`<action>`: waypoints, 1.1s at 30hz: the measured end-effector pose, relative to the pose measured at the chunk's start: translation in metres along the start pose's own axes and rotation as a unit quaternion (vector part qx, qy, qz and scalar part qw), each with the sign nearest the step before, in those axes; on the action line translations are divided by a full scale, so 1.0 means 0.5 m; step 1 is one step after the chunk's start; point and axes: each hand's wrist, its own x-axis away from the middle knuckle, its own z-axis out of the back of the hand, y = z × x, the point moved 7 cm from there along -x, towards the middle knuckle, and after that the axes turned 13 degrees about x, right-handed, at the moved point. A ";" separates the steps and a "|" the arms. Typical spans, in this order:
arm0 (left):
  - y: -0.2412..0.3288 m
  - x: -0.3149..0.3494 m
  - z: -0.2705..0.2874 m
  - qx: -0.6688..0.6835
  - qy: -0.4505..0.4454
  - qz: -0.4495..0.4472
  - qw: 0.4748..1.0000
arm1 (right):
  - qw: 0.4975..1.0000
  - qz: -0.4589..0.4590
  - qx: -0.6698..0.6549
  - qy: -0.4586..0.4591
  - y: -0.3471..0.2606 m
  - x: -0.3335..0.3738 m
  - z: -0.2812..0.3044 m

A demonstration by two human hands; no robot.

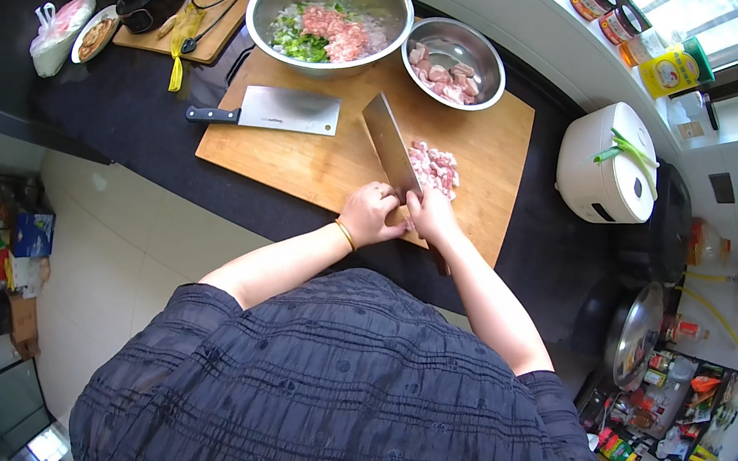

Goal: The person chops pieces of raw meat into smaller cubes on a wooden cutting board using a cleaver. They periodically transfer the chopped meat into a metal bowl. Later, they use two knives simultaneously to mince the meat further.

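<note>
My right hand is wrapped round the handle of a cleaver, whose broad blade stands on edge and points away from me. Close on the blade's left side, my left hand has its fingers curled down at the near edge of the wooden cutting board. What lies under those fingertips is mostly hidden; a little pinkish stuff shows there. Against the blade's right side sits a pile of diced raw meat. A second cleaver with a black handle lies flat on the board, farther left.
At the board's far side stand a large steel bowl of minced meat and chopped greens, and a smaller steel bowl of meat chunks. A white rice cooker with green onion on its lid is at right. Another board lies far left.
</note>
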 end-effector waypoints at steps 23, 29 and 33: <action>-0.017 -0.008 -0.025 -0.044 0.028 0.052 0.997 | 0.995 -0.096 -0.016 -0.016 0.066 0.162 0.065; -0.033 -0.012 0.011 -0.035 0.072 0.104 0.991 | 0.996 -0.084 -0.003 -0.021 0.034 0.170 0.059; -0.024 -0.007 0.021 -0.001 0.065 0.100 0.993 | 0.996 -0.079 0.013 -0.034 0.035 0.174 0.041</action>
